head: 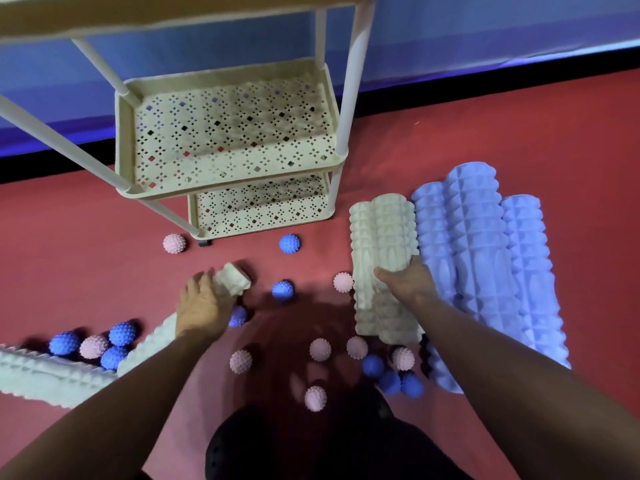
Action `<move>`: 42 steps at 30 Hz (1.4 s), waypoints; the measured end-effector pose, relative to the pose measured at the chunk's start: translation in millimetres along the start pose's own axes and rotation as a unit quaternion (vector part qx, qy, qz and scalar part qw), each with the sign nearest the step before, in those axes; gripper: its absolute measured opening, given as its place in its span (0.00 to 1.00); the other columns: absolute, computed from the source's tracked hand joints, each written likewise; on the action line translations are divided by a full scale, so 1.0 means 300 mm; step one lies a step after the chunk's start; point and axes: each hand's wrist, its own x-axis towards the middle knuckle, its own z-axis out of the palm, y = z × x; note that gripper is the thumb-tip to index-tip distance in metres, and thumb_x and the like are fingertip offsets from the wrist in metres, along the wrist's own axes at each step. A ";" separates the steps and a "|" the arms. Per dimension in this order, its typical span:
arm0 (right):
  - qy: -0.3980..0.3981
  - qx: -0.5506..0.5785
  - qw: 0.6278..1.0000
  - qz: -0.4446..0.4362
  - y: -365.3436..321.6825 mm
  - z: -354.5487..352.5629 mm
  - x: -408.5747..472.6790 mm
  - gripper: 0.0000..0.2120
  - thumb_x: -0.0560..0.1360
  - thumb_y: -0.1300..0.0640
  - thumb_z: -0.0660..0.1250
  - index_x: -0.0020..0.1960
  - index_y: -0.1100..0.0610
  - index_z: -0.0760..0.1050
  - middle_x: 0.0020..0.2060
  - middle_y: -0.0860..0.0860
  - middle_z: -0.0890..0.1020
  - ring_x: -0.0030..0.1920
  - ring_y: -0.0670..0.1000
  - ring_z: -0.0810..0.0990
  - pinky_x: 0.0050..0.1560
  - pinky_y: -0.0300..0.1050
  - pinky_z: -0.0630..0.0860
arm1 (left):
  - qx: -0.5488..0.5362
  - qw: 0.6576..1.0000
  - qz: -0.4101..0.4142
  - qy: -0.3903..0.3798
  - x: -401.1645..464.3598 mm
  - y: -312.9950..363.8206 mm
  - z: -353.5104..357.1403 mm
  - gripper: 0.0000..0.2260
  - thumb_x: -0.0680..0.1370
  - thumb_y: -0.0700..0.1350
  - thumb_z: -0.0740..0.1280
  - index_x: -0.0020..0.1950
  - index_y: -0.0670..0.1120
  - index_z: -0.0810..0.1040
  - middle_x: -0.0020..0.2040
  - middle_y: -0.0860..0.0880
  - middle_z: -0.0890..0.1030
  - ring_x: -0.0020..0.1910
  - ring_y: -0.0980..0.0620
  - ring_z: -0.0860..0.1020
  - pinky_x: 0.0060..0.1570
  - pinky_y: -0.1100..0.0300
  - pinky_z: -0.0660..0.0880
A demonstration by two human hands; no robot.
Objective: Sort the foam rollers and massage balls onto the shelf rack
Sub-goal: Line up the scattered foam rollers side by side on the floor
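Rollers and balls all lie on the red floor; none is on the shelf rack yet, whose perforated trays stand beyond both hands. At far left, cream rollers lie near a cluster of blue and pink balls, behind the left wrist. The left hand curls round the end of a cream roller; its long axis seems to run back under the palm toward the person, though blur hides much of it. A blue ball sits just right of those fingers. Further right, the right hand grips a second cream roller across its middle, fingers wrapped over the top, long axis pointing away toward the rack. Lilac rollers lie parallel just beyond its knuckles. I judge the left hand nearer the rack's trays, so its roller likely goes first, swung up and forward.
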 end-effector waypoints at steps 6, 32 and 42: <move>0.085 -0.080 0.988 -0.098 -0.031 0.004 -0.090 0.41 0.72 0.40 0.70 0.78 0.54 0.60 0.72 0.55 0.67 0.72 0.57 0.67 0.70 0.57 0.69 | 0.029 0.988 -0.114 -0.098 0.014 -0.175 0.003 0.35 0.69 0.70 0.68 0.67 0.50 0.67 0.63 0.41 0.74 0.64 0.36 0.72 0.62 0.42 0.71; -0.220 0.138 0.956 -0.134 -0.169 0.179 -0.291 0.16 0.82 0.46 0.63 0.65 0.53 0.74 0.56 0.46 0.81 0.56 0.47 0.81 0.66 0.46 0.75 | -0.325 0.893 0.009 -0.311 -0.122 0.328 -0.045 0.22 0.75 0.63 0.71 0.61 0.49 0.80 0.52 0.55 0.85 0.50 0.61 0.83 0.55 0.62 0.78; -0.223 0.106 0.969 -0.019 -0.136 0.197 -0.169 0.33 0.83 0.36 0.46 0.66 0.61 0.74 0.65 0.58 0.78 0.66 0.57 0.74 0.71 0.49 0.64 | -0.298 0.923 -0.089 -0.228 -0.080 0.406 0.063 0.23 0.76 0.62 0.69 0.61 0.46 0.75 0.50 0.53 0.79 0.44 0.55 0.76 0.42 0.61 0.70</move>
